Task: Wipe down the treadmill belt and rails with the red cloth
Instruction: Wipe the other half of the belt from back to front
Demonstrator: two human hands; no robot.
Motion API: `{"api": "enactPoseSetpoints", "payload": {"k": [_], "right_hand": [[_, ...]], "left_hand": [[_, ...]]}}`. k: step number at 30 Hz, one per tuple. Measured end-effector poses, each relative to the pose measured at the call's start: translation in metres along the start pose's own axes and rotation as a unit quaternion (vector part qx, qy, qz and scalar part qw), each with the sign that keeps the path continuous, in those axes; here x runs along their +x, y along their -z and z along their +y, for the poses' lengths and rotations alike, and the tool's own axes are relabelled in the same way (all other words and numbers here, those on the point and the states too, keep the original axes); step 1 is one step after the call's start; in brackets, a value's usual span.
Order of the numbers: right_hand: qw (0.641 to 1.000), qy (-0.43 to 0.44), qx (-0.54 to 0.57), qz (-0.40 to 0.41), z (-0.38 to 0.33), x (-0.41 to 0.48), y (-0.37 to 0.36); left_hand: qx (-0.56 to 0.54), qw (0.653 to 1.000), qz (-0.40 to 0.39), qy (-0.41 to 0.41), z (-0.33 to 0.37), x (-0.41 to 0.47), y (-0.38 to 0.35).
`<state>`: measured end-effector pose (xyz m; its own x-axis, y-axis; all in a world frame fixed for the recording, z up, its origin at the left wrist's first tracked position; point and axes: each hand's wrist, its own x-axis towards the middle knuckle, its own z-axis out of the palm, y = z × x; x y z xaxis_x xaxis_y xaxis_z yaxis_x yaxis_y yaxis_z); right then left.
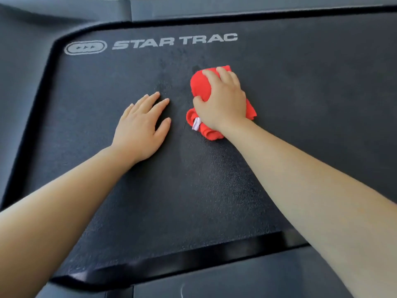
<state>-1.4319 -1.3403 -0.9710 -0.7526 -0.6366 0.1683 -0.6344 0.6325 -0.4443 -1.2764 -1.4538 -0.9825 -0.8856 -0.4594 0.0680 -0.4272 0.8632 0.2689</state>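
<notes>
The treadmill belt (193, 201) fills most of the view: black, with a grainy surface and a raised dark border. White lettering (174, 41) reading "STAR TRAC", with an oval mark to its left, runs along the far side of the belt.

The red cloth (200, 87) lies bunched on the belt, right of centre and below the lettering. A small white tag (196, 123) shows at its near left edge.

The right hand (223, 102) sits on top of the cloth, palm down. Its fingers (227, 76) curl over the far end of the bundle and the thumb presses into its left side, so the hand grips the cloth against the belt.

The left hand (140, 130) rests flat on the bare belt just beside the cloth, not touching it, with fingers straight, slightly spread and holding nothing.

A grey rail (23, 67) borders the belt on the left. Another grey panel (236, 282) lies along the near edge.
</notes>
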Motion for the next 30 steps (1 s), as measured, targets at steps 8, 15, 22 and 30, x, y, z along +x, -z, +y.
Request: {"api": "enactPoseSetpoints", "payload": {"k": [8, 15, 22, 30], "right_hand": [[0.999, 0.033, -0.018, -0.031, 0.002, -0.007, 0.006], [0.996, 0.072, 0.008, -0.043, 0.002, -0.129, 0.031], [0.997, 0.059, 0.014, -0.038, -0.004, -0.163, 0.034], [0.998, 0.043, 0.014, -0.034, -0.018, -0.084, 0.010]], "left_hand": [[-0.001, 1.000, 0.017, 0.007, -0.002, -0.021, 0.002], [-0.014, 0.999, 0.043, 0.008, 0.001, -0.022, 0.003], [-0.009, 1.000, 0.023, -0.004, -0.002, -0.026, 0.005], [0.017, 1.000, 0.002, 0.010, -0.010, -0.016, 0.007]]}}
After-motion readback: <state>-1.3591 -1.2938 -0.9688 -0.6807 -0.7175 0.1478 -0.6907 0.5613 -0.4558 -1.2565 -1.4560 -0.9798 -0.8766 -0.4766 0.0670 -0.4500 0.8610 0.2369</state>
